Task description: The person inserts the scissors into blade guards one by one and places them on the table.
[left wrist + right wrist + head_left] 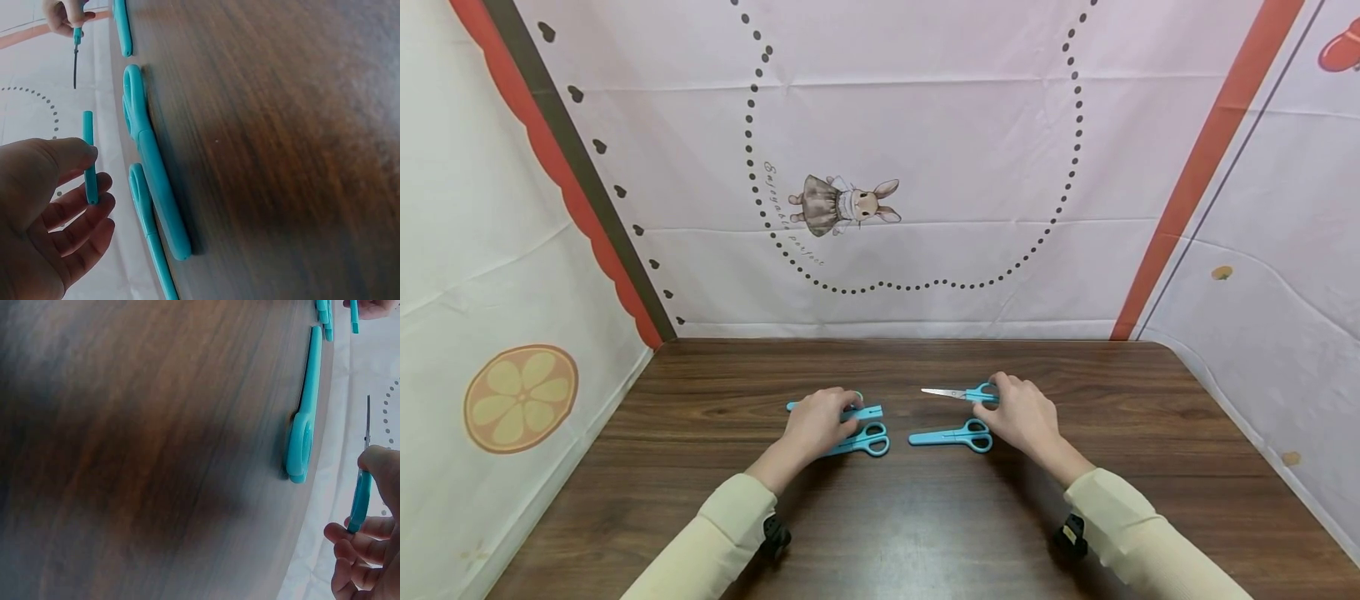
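Observation:
My left hand pinches a light-blue scissors sheath between thumb and fingers, raised off the table. My right hand grips the blue handles of a pair of scissors, also raised. Their bare metal blades point left, toward the sheath, with a gap between. Beneath my left hand lies a pair of sheathed scissors, its left end hidden by the hand. Another pair of blue scissors lies farther back, mostly covered by that hand in the head view. Just in front of my right hand rests a third sheathed pair.
The dark wood-grain table stands against a pale patterned cloth, which also hangs along both sides. Small black devices are strapped at both wrists, below the pale sleeves.

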The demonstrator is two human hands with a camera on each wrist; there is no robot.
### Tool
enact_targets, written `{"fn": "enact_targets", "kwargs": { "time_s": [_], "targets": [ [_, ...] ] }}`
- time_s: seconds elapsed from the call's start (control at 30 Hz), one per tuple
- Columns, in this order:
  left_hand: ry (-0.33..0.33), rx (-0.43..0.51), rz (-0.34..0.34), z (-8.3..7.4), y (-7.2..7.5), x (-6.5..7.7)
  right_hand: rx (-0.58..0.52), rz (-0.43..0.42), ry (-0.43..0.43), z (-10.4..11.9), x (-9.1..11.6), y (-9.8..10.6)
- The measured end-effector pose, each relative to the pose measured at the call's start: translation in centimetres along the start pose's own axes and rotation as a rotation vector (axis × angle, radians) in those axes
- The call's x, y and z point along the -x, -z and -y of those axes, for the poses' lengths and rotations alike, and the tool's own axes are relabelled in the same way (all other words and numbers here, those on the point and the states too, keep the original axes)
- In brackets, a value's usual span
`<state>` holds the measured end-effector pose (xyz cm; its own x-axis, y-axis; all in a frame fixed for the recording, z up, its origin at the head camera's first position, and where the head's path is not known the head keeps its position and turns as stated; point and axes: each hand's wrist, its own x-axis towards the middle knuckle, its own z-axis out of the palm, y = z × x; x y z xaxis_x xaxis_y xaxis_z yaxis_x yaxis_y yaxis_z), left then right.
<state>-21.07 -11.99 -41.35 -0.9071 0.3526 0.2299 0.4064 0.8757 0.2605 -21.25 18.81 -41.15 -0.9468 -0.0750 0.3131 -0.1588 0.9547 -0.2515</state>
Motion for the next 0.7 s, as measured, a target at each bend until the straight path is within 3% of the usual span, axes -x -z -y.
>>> {"fn": "enact_targets", "kwargs": {
  "time_s": [0.7],
  "targets": [
    [-0.012,0.02,-0.053,0.5,0.2,1.0,-0.018,0.001,0.088,1.5,0.4,-0.5]
  ]
}}
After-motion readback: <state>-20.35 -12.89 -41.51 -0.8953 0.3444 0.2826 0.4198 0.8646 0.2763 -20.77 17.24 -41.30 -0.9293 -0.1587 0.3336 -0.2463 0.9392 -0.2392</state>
